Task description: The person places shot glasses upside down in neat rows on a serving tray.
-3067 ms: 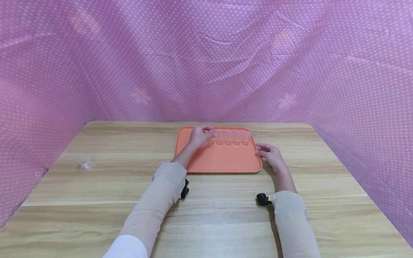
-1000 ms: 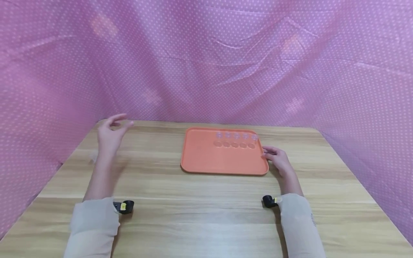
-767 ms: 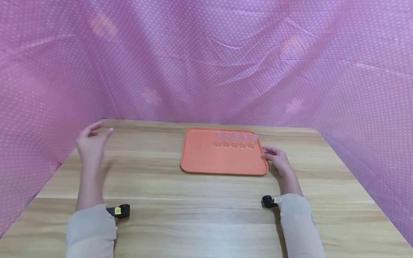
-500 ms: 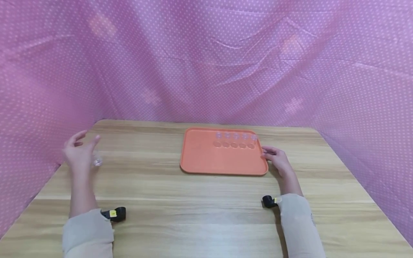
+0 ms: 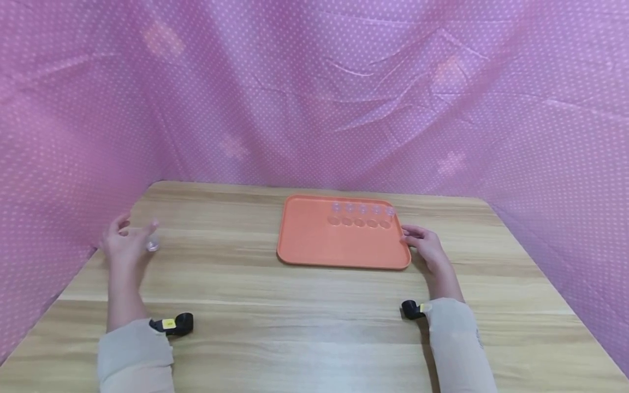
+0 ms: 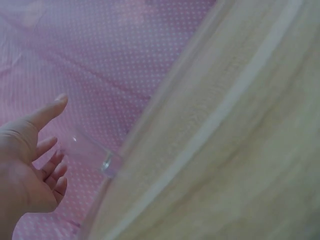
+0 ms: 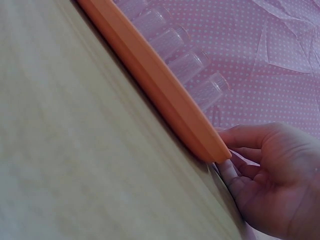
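My left hand (image 5: pixel 124 245) is at the left of the table, its thumb and fingers spread apart and holding nothing. Just beside it stands a small clear cup (image 5: pixel 153 245), partly hidden by the hand; in the left wrist view this cup (image 6: pixel 107 160) shows past the fingertips, apart from them. Far to the right, my right hand (image 5: pixel 426 248) pinches the right rim of an orange tray (image 5: pixel 339 245); thumb and fingers sit about the tray edge (image 7: pixel 165 95) in the right wrist view. Several clear cups (image 7: pixel 186 67) stand in a row along the tray's far right part.
The wooden table (image 5: pixel 295 311) bears the tray towards its far side. Pink dotted cloth (image 5: pixel 314 109) hangs behind the table and along both sides. A small black camera sits on each wrist over beige sleeves (image 5: pixel 135 349).
My left hand has let go of a cup at the left end of the row and moved left, down beside the lone cup. The right hand stays at the tray rim.
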The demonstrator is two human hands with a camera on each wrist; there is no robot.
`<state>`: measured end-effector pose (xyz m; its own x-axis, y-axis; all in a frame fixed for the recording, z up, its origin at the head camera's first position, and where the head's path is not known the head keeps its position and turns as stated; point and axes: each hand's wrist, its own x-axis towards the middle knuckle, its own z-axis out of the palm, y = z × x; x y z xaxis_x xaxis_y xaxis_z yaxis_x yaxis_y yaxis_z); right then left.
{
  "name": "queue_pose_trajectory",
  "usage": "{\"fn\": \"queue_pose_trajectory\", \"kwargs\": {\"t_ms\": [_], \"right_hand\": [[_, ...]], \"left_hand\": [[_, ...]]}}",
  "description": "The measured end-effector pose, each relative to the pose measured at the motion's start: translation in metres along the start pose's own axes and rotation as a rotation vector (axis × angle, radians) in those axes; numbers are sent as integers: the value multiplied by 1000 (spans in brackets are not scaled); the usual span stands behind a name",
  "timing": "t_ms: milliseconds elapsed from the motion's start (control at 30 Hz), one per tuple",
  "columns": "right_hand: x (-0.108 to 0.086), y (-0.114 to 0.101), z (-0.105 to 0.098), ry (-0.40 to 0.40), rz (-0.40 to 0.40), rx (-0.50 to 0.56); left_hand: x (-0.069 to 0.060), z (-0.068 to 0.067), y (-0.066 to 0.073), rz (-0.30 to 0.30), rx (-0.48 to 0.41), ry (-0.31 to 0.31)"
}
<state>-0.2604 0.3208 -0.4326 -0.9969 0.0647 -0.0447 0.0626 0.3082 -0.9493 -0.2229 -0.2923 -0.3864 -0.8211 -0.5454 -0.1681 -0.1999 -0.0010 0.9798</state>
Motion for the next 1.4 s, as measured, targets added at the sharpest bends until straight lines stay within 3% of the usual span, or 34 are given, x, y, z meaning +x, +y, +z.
{"fn": "queue_pose_trajectory", "kwargs": {"t_ms": [67, 200, 433, 633, 900, 1400], "right_hand": [[0, 0, 0, 3, 7, 6], [-2, -1, -1, 6, 12, -14], [-1, -2, -1, -4, -16, -20], [0, -2, 0, 2, -17, -33], [-1, -1, -1, -2, -9, -43], [-2, -1, -2, -2, -16, -51]], "left_hand": [[1, -2, -6, -32, -82, -47], [4, -4, -18, -22, -141, -94], [7, -11, -33, 71, 244, -156], [9, -15, -37, 87, 257, -225], [12, -13, -41, 147, 380, -185], [13, -11, -40, 182, 467, -134]]}}
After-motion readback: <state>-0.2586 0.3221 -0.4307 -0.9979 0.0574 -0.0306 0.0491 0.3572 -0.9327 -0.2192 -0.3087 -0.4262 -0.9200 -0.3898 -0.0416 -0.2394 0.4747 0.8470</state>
